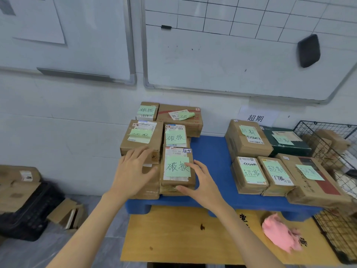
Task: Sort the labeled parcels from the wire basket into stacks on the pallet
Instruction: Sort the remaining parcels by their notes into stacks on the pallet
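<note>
Two hands on the front parcel (176,170): right hand (201,185) at its 4 o'clock edge, left hand (133,172) spread at 9, neither closed; wire basket (328,144) at roughly 3 o'clock, nearer the right.

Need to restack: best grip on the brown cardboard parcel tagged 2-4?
Grip the brown cardboard parcel tagged 2-4 by its two long side faces, coming from the near end. It lies flat atop the stack; its right side faces bare blue pallet, probably easiest.

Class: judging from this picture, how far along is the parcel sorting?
Done: two labelled groups sit on the blue pallet. In hand: the left hand and right hand steady the front parcel on the left stack. Left: parcels remain in the wire basket.
</note>
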The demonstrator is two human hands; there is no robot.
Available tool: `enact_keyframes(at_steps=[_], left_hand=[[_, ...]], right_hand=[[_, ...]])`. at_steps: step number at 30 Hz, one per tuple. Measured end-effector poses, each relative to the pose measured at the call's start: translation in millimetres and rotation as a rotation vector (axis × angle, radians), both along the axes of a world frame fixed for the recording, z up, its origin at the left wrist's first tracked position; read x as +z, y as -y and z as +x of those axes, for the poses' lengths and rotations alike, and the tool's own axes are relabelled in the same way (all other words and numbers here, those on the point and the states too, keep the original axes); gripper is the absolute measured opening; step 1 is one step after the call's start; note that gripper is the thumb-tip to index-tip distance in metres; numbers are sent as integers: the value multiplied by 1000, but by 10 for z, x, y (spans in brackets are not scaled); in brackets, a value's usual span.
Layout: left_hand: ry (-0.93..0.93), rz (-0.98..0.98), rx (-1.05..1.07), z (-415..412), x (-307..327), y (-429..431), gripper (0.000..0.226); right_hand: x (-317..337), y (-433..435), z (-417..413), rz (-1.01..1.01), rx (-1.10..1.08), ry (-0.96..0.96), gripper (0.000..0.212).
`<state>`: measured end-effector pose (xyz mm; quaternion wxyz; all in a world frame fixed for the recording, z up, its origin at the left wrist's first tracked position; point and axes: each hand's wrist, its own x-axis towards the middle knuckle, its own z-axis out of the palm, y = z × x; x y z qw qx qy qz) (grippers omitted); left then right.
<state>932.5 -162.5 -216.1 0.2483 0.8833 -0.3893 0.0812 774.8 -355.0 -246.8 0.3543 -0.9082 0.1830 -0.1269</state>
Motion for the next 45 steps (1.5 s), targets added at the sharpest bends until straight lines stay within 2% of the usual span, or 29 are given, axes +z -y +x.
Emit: enact_keyframes(at_steps=[8, 15, 21, 26, 35, 40, 45], left_hand=[[45, 27, -62, -119, 117, 316, 64], [90, 55, -194, -515, 298, 1105, 70], [121, 70, -341, -1238, 401, 2082, 73], [130, 29, -464, -2188, 526, 2954, 68], [113, -10, -608, -3788, 713, 4229, 79], [133, -6, -658, -4299, 811, 4760, 78], [148, -17, -684, -4506, 892, 5286, 77]], right_hand=[[248, 268, -193, -155, -67, 0, 74], [456, 887, -680, -295, -233, -18, 74], [654, 1592, -1567, -362, -387, -65, 74], [831, 2207, -2622, -449, -482, -68, 73], [1132, 3078, -4380, -470, -644, -153, 73], [1121, 3547, -4909, -442, -695, -212, 75], [1106, 4113, -5097, -404, -694, -227, 74]])
